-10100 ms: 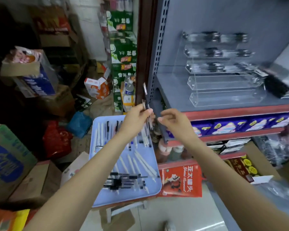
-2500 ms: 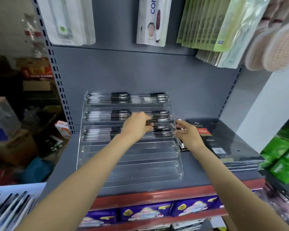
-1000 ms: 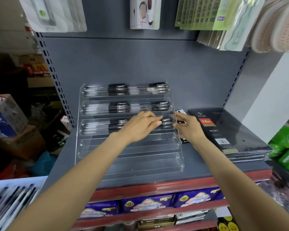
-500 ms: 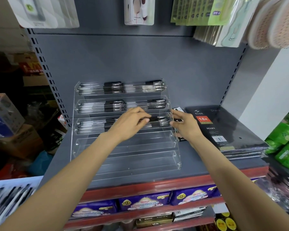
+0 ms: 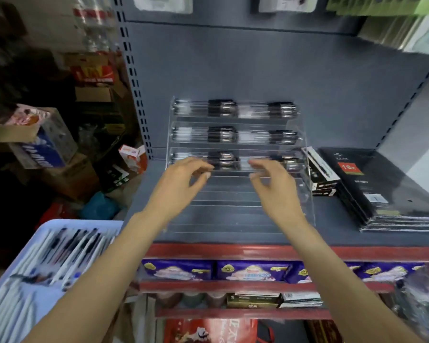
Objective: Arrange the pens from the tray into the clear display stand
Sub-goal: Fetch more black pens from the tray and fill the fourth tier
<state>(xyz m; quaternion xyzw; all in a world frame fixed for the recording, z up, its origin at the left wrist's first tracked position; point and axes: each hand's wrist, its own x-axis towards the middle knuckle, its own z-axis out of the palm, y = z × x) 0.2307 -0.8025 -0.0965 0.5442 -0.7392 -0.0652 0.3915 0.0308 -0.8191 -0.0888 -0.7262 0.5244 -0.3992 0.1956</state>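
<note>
Looks like we're between loads here: both hands hover just in front of the clear display stand (image 5: 238,169) on the grey shelf (image 5: 332,219), and neither has a pen in it. The left hand (image 5: 181,184) has its fingers loosely curled with nothing between them, and the right hand (image 5: 273,186) looks the same, relaxed and empty, though it's all a bit blurry. The stand's three far tiers are stocked with pens (image 5: 223,134), black grips lined up in two bunches per row, while the two near tiers look bare. I'd guess the next move is reaching down-left to the blue tray (image 5: 60,225), where plenty of loose pens (image 5: 67,246) wait, grabbing a bunch, then laying them flat in the fourth tier.
</note>
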